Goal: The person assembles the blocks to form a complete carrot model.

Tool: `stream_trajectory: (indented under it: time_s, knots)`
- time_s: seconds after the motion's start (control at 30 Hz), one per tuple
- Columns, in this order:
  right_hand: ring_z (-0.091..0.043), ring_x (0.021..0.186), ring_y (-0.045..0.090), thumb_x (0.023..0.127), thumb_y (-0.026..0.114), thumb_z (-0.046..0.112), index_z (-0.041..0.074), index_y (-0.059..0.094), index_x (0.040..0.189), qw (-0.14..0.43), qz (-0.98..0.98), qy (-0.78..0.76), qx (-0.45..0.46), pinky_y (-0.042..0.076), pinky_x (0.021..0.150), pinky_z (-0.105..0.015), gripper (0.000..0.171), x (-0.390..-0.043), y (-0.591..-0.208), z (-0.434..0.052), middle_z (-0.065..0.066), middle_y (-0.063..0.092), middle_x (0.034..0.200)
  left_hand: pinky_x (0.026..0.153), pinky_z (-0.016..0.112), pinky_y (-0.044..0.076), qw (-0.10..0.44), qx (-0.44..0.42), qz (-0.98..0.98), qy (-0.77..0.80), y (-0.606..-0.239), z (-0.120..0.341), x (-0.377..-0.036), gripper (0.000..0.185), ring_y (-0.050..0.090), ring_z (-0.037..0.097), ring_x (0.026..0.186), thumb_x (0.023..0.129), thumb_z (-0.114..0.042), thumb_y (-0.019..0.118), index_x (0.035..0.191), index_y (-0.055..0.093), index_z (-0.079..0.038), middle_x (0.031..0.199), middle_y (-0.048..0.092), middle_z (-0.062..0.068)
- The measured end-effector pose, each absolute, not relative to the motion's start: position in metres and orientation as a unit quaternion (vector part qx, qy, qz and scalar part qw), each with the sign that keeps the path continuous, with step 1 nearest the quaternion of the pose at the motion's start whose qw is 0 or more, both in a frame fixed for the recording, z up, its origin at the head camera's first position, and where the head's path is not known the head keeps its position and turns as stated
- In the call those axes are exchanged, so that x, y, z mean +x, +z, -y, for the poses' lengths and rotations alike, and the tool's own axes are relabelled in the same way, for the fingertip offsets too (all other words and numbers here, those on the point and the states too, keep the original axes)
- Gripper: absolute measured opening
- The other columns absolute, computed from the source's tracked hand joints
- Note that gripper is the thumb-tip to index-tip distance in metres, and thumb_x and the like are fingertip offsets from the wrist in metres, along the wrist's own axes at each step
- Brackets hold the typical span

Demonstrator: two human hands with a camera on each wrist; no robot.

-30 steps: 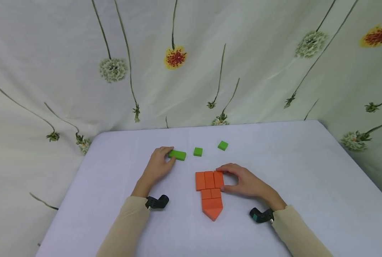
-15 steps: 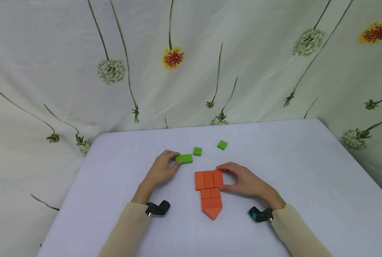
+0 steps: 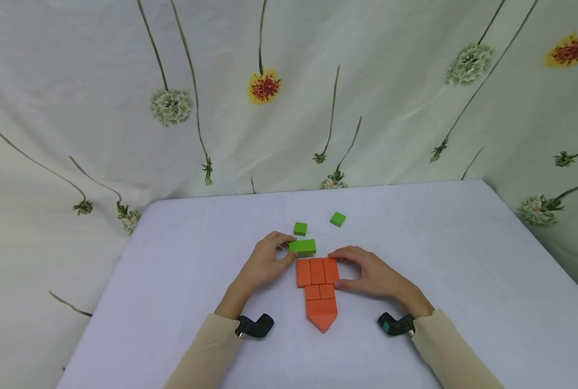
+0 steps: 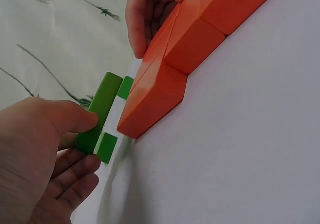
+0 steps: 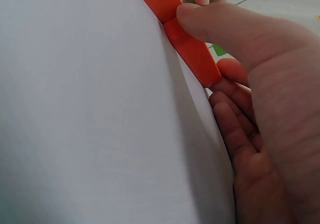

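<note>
Left hand [image 3: 268, 263], pinching the green bar [image 3: 302, 247], had carried it right to the far edge of the orange shape [image 3: 318, 286], which the right hand [image 3: 369, 273] steadied, fingers curled round its corner.

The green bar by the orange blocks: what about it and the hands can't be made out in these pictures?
- Green bar: whether it touches the orange blocks or the table; head view too small, left wrist view shows it only edge-on.
- Left hand: its fingertips under the bar, hidden by the bar.
- Right hand: palm fills the right wrist view, hiding most blocks.
- Small green squares: mostly hidden behind the bar in the left wrist view.
</note>
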State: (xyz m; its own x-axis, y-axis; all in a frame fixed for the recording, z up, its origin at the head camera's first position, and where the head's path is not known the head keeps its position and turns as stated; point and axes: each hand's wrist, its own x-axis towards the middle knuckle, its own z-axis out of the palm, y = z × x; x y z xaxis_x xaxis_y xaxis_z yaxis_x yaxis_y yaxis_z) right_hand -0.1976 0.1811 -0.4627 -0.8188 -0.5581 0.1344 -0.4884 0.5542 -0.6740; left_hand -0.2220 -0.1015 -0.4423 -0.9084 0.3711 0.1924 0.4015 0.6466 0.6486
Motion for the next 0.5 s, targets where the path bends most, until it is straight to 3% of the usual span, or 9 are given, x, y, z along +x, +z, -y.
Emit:
stream_trajectory:
  time_s: [0.5]
  knots:
    - [-0.009, 0.121, 0.050, 0.080, 0.075, 0.044, 0.028, 0.056, 0.132, 0.045, -0.881, -0.366, -0.297, 0.045, 0.103, -0.039, 0.058, -0.198, -0.466, -0.182, 0.012, 0.054, 0.132, 0.082, 0.029, 0.051, 0.012, -0.210, 0.907, -0.366, -0.447, 0.076, -0.222, 0.030, 0.055, 0.013, 0.091, 0.087, -0.016, 0.067, 0.116, 0.067, -0.008, 0.106, 0.061, 0.004]
